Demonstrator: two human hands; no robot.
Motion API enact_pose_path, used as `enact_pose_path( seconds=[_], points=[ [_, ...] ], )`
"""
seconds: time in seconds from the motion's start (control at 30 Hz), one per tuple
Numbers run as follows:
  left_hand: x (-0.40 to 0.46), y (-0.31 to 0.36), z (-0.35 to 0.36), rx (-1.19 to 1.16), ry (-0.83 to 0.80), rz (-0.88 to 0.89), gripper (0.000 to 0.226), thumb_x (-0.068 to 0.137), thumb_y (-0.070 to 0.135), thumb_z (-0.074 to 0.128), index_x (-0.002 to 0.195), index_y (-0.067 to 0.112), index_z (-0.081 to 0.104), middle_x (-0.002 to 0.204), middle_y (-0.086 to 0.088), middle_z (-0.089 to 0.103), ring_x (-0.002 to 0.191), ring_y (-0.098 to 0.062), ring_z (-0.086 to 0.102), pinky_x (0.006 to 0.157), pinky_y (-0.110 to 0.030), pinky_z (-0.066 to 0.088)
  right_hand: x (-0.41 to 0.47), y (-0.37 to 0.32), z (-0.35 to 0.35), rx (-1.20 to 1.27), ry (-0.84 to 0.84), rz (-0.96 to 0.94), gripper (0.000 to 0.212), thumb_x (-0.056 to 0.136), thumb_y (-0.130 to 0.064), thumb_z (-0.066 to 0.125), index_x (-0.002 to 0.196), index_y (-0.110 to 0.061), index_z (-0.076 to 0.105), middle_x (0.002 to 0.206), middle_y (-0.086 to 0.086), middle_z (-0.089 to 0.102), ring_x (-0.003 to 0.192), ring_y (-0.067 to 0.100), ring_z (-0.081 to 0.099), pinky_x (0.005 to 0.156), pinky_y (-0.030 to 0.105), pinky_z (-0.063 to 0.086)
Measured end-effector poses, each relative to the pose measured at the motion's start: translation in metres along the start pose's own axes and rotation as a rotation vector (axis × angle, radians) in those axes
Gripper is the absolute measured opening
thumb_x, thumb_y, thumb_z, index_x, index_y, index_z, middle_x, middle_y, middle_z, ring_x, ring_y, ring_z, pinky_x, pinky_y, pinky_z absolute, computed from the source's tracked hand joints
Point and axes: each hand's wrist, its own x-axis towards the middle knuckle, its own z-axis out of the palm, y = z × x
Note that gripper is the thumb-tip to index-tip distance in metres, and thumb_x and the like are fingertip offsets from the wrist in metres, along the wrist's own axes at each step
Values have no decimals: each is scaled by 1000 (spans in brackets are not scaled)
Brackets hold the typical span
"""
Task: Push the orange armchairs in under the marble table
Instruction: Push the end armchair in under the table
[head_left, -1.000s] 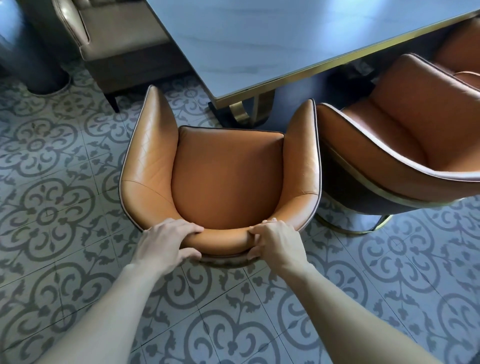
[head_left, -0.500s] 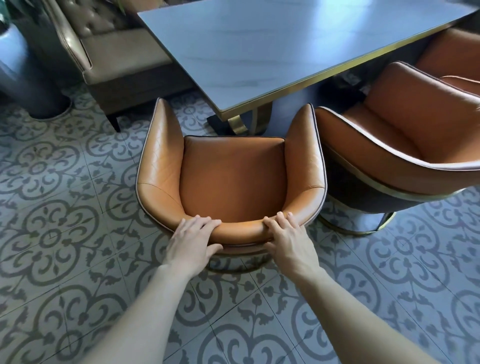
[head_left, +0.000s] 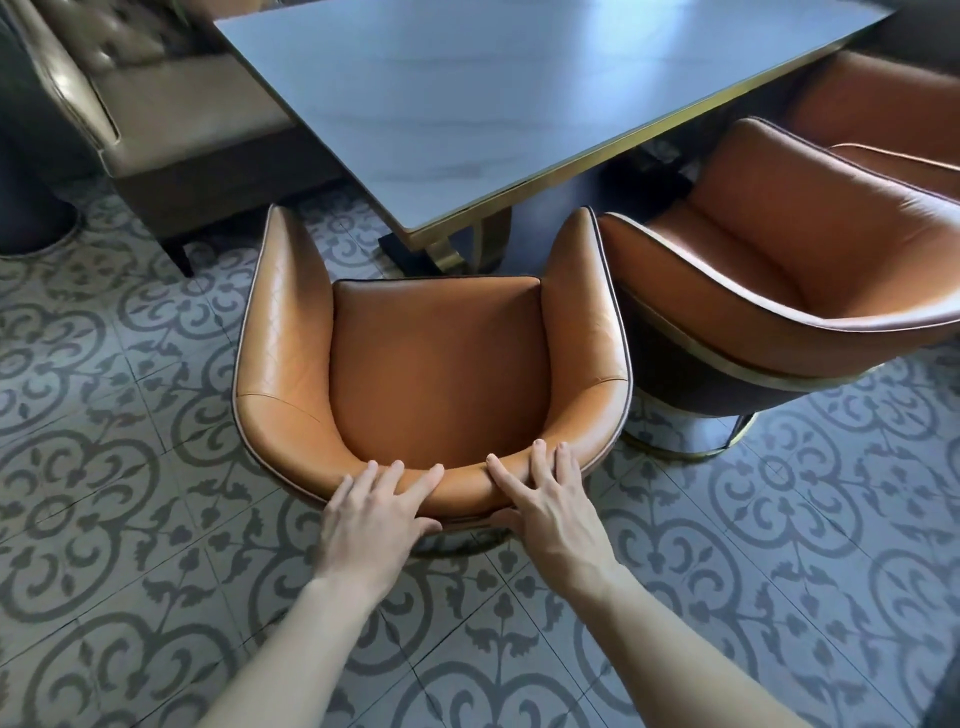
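**Both palms on the chair back**

Left hand (head_left: 371, 512) and right hand (head_left: 545, 499) lie flat on the orange armchair (head_left: 436, 374) backrest, fingers straight, grip wide. Chair sits at the marble table (head_left: 467, 104) corner, seat not under it. Second armchair (head_left: 779, 270) just beside.

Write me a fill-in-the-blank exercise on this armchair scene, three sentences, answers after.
1. Both hands, the left hand and the right hand, rest on the near armchair's ____.
2. A second armchair stands to the ____ of the near one.
3. The table has an edge trimmed in ____.

Answers: backrest; right; gold
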Motion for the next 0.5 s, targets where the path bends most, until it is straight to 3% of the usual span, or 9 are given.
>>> enact_pose_path(
  seconds=[0.13, 0.27, 0.5],
  points=[
    [14, -2, -12, -23, -1, -15, 65, 90, 57, 56, 148, 47, 28, 151, -3, 44, 141, -29, 36, 111, -48, 34, 16, 1, -3, 16, -13, 20, 66, 99, -26, 66, 154, -41, 32, 155, 31, 36, 142, 57, 29, 115, 62, 36],
    [43, 1, -23, -34, 18, -48, 64, 91, 57, 56, 148, 47, 30, 149, 0, 46, 139, -26, 38, 108, -45, 38, 50, 10, -20, 78, -93, 49, 61, 103, -42, 54, 157, -44, 26, 164, 26, 22, 150, 51, 12, 124, 54, 17],
    [73, 7, -23, -46, 36, -44, 63, 87, 59, 60, 144, 47, 37, 140, 4, 55, 130, -23, 47, 96, -43, 48, 82, 34, -32, 21, -152, 42, 62, 99, -50, 56, 155, -46, 30, 160, 19, 32, 149, 48, 20, 122, 56, 20]
  ],
)
